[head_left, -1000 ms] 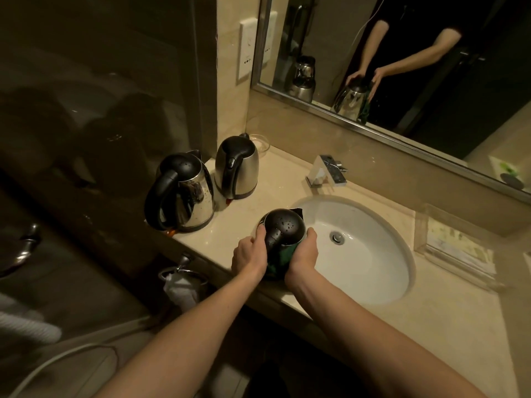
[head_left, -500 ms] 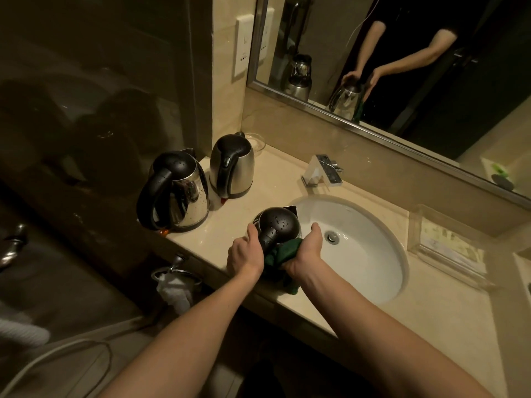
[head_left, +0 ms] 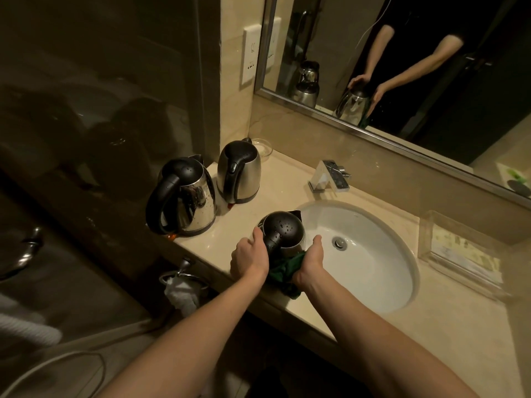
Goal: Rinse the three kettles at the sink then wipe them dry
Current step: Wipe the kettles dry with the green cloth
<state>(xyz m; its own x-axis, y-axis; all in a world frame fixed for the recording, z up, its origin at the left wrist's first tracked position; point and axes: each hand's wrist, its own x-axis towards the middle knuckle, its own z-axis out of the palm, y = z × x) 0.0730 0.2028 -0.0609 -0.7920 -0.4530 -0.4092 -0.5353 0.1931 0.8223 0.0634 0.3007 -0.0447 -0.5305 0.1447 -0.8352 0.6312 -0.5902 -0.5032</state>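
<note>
A steel kettle with a wet black lid [head_left: 283,229] stands on the counter at the left rim of the white sink [head_left: 373,271]. My left hand [head_left: 249,258] grips its black handle side. My right hand [head_left: 310,262] holds a dark green cloth [head_left: 283,272] pressed against the kettle's lower body. Two more steel kettles stand further left: a large one with a big black handle [head_left: 184,196] and, behind it, a smaller one [head_left: 240,170]. Water drops show on the lids.
The tap [head_left: 330,176] sits behind the sink. A clear tray with papers [head_left: 459,254] lies at the right. A small glass dish [head_left: 263,147] stands in the back corner. Below the counter's front edge hangs a ring with a white towel [head_left: 181,291]. The mirror [head_left: 402,67] reflects my arms.
My right hand has slid the green cloth lower down the kettle's side. The kettle stays in place under my left hand.
</note>
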